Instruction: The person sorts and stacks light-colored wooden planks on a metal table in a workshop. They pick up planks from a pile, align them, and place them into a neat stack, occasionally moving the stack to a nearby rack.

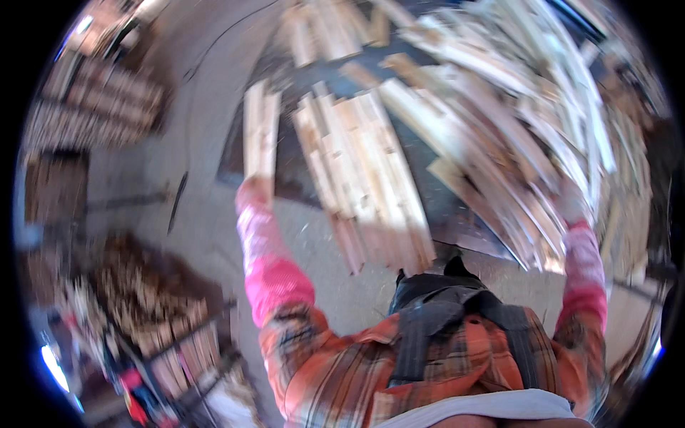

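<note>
At the left edge of the dark table, my left hand [255,189] is closed around the near end of a few narrow wooden boards [262,132]. To their right a row of pale, knotty boards [364,164] lies side by side, its near ends sticking out past the table's front edge. On the right, my right hand [573,203] is at the near ends of a loose, slanting pile of boards [492,135]. Motion smears its fingers, so whether it grips a board does not show.
The dark tabletop [435,189] shows between the boards. More short boards [325,32] lie at its far side. Stacked wood [107,100] stands at the far left, and a rack of wood pieces [150,307] at the near left. A thin cable [214,44] crosses the floor.
</note>
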The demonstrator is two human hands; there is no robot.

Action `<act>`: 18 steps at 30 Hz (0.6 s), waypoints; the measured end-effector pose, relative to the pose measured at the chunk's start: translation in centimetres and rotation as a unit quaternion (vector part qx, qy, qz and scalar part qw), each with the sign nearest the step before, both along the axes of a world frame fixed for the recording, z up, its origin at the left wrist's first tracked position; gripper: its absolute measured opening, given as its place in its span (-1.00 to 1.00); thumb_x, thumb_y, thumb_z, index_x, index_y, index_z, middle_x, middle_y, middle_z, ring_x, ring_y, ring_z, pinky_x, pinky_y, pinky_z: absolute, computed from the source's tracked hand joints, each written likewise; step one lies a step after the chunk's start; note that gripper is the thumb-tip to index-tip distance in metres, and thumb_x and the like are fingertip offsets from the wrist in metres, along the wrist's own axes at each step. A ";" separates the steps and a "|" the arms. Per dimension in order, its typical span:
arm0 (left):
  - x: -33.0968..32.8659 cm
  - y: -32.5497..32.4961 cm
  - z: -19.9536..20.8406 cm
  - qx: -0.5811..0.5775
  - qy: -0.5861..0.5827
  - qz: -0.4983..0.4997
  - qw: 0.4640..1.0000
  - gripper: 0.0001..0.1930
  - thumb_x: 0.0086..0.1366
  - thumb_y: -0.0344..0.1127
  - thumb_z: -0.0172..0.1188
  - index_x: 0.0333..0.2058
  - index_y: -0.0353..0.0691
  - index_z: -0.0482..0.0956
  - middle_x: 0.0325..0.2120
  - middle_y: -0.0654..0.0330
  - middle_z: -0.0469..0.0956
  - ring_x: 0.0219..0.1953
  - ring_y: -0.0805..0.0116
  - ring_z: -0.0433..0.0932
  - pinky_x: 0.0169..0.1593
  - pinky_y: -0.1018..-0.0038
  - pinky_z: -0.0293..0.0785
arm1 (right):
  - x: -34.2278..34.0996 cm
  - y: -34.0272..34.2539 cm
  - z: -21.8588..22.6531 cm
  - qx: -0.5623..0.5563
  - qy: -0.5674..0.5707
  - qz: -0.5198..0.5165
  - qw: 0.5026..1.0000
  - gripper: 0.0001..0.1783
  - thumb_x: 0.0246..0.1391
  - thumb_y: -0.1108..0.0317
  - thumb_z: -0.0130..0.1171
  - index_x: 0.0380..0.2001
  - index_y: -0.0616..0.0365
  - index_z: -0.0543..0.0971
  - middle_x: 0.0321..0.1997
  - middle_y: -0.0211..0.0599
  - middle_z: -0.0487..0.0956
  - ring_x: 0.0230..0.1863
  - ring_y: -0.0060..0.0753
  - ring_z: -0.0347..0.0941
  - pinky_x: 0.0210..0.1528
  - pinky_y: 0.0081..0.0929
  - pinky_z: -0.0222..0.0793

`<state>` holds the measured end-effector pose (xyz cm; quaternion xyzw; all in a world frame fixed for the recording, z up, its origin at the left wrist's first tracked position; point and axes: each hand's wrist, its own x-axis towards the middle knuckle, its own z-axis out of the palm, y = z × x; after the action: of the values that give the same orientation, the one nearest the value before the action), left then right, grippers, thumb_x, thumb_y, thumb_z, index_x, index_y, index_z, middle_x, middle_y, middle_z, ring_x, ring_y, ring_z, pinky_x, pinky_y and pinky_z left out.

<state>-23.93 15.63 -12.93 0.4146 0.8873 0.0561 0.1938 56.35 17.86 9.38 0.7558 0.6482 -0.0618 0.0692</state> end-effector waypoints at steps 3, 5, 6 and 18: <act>1.7 -0.9 2.4 0.040 -0.013 0.042 0.998 -0.61 0.31 -0.15 0.08 0.08 -0.01 0.61 0.02 0.03 0.61 0.14 0.04 0.53 0.23 0.20 0.42 | 3.7 -2.8 -0.3 0.054 0.010 0.044 0.998 -0.53 0.22 0.19 0.17 0.13 0.18 0.53 -0.01 0.18 0.59 0.03 0.21 0.53 0.07 -0.11 0.43; 2.9 -2.5 4.4 0.043 0.002 0.084 0.996 -0.63 0.34 -0.07 0.08 0.07 0.09 0.62 0.01 0.02 0.61 0.13 0.01 0.54 0.21 0.12 0.44 | 4.0 -3.8 -0.9 0.125 0.076 0.055 0.988 -0.54 0.18 0.44 0.08 0.16 0.30 0.49 0.06 0.01 0.62 0.09 -0.09 0.55 0.17 -0.27 0.40; 3.5 -2.8 4.9 0.038 0.024 0.096 0.994 -0.64 0.35 -0.08 0.07 0.05 0.08 0.63 0.00 0.00 0.62 0.12 0.00 0.55 0.18 0.10 0.46 | 3.5 -3.8 -0.6 0.104 0.161 0.017 0.981 -0.53 0.16 0.45 0.07 0.16 0.33 0.49 0.07 -0.05 0.62 0.10 -0.19 0.53 0.19 -0.33 0.37; 15.8 -0.8 6.0 0.415 -0.287 0.059 0.861 -0.68 0.30 -0.40 0.28 0.03 -0.28 0.60 -0.05 0.13 0.64 0.03 0.29 0.59 0.13 0.41 0.49 | -12.2 -4.7 -4.4 -0.124 0.591 -0.164 0.780 -0.64 0.13 0.42 0.13 -0.02 0.33 0.62 -0.13 -0.32 0.64 -0.08 -0.45 0.55 -0.01 -0.53 0.45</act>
<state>-8.10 14.84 -6.97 0.3695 0.7098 0.5469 0.2458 44.18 13.18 4.97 0.6505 0.4149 -0.5868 -0.2458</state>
